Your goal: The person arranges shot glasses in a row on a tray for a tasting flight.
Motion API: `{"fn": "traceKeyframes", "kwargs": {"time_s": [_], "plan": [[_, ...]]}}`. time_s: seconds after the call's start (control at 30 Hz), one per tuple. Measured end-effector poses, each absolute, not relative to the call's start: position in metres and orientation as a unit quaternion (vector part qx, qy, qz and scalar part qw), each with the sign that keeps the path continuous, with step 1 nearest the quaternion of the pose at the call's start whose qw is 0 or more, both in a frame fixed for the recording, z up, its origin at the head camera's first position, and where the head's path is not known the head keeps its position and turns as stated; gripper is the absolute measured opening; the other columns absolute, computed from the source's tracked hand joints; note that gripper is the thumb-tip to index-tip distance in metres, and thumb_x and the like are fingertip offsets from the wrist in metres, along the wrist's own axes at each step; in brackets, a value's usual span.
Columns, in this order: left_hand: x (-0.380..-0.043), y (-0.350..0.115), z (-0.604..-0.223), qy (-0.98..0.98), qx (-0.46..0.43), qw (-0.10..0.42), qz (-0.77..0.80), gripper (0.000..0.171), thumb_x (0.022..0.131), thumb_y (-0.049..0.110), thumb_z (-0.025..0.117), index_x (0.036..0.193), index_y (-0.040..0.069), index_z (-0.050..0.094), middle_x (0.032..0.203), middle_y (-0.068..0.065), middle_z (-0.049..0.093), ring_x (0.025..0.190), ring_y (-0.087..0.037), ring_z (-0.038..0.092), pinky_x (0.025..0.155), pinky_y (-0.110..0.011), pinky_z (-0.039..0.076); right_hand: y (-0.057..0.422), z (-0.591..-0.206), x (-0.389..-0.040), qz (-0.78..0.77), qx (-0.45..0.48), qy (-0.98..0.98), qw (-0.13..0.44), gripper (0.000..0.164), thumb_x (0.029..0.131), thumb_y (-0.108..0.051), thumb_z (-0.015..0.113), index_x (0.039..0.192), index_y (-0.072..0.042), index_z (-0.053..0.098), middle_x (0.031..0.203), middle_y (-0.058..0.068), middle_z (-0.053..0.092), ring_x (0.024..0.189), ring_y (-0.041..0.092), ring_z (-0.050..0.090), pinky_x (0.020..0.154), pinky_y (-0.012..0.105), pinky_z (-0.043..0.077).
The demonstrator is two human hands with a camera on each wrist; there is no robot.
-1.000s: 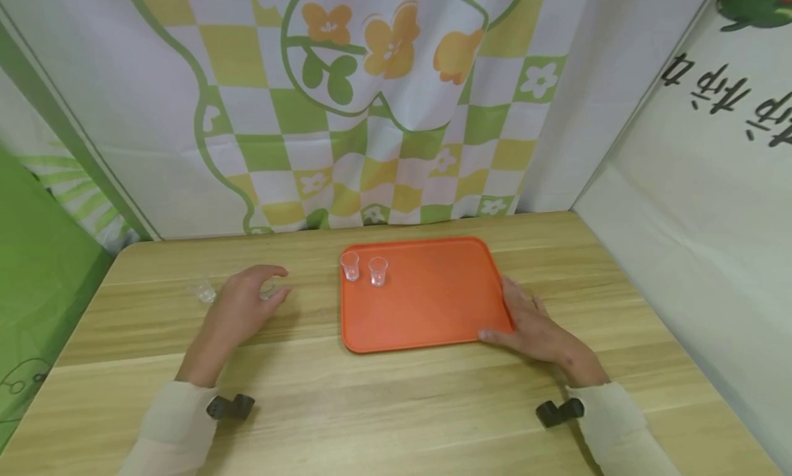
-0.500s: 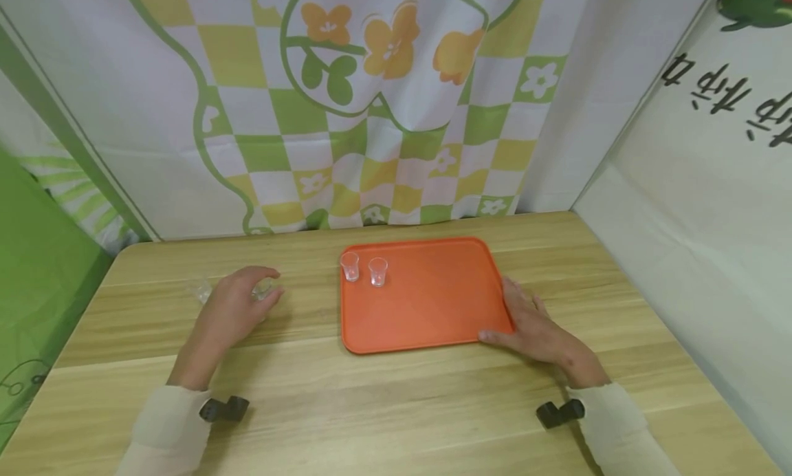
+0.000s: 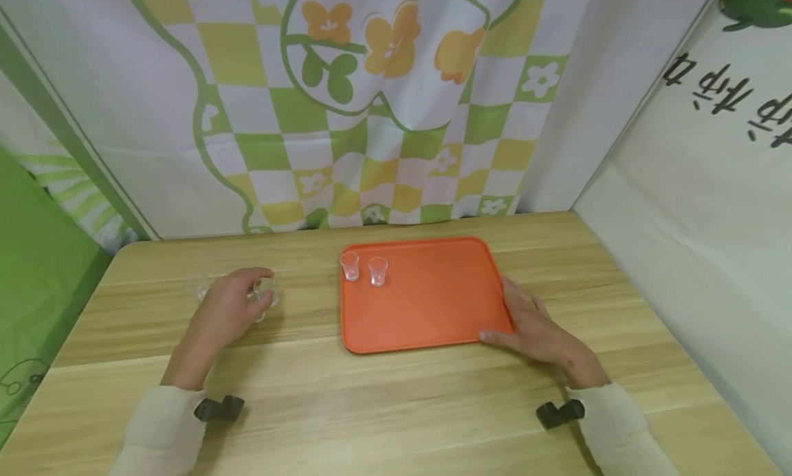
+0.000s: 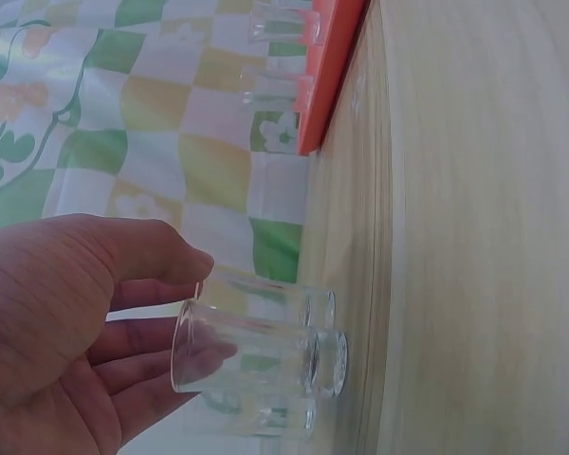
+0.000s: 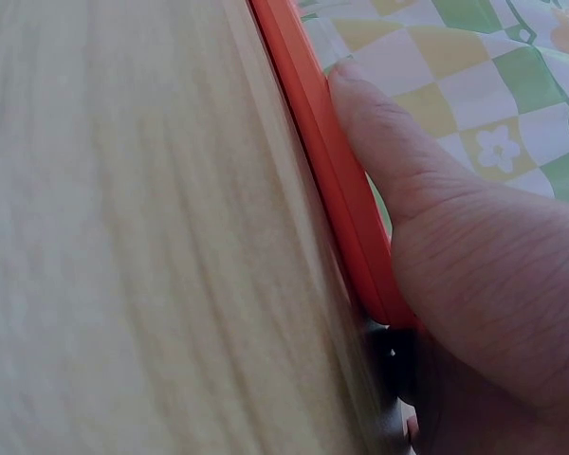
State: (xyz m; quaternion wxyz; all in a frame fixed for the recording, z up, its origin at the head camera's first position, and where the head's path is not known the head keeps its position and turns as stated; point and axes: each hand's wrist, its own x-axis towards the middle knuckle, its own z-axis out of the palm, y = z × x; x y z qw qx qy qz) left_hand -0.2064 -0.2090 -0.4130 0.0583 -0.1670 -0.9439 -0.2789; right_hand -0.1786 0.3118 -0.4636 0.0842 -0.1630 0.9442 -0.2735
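My left hand point(image 3: 224, 305) reaches among several small clear shot glasses on the left of the table. Its thumb and index finger stand apart around the rim of one shot glass point(image 3: 265, 290); whether they touch it is hard to tell. In the left wrist view another shot glass point(image 4: 256, 351) stands upright in front of the fingers. One more glass point(image 3: 199, 287) is partly hidden behind the hand. At the orange-red tray point(image 3: 427, 297), my right hand point(image 3: 532, 328) holds the near right corner, thumb along the front rim and fingers at the right side.
Two shot glasses, one in the tray's far left corner point(image 3: 350, 266) and one beside it point(image 3: 378, 272), stand upright. The wooden table point(image 3: 383, 407) ends at a checkered flower curtain point(image 3: 390, 153) behind and a white wall point(image 3: 699, 221) to the right.
My left hand has shifted slightly left, in closer to the shot glasses, with its thumb and index finger nearer each other. The right hand and the tray have stayed put.
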Motion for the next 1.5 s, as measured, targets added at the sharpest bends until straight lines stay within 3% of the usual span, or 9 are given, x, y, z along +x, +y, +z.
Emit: {"fn": "traceKeyframes", "kwargs": {"time_s": [0.5, 1.5], "plan": [[-0.209, -0.213, -0.412, -0.95, -0.16, 0.052, -0.261, 0.038, 0.1, 0.013, 0.066, 0.129, -0.01, 0.062, 0.118, -0.032, 0.067, 0.107, -0.048, 0.066, 0.089, -0.062, 0.053, 0.312, -0.465, -0.179, -0.276, -0.166, 0.943, 0.083, 0.116, 0.095, -0.052, 0.071, 0.163, 0.0, -0.007, 0.169, 0.025, 0.002, 0.153, 0.048, 0.002, 0.115, 0.073, 0.001], [-0.211, -0.202, -0.406, -0.945, -0.18, 0.095, -0.255, 0.035, 0.098, 0.015, 0.07, 0.124, -0.008, 0.068, 0.114, -0.026, 0.071, 0.101, -0.043, 0.069, 0.084, -0.059, 0.056, 0.31, -0.461, -0.178, -0.28, -0.166, 0.942, 0.08, 0.115, 0.094, -0.052, 0.072, 0.163, 0.0, -0.004, 0.168, 0.026, 0.004, 0.153, 0.047, 0.003, 0.115, 0.073, 0.001]]}}
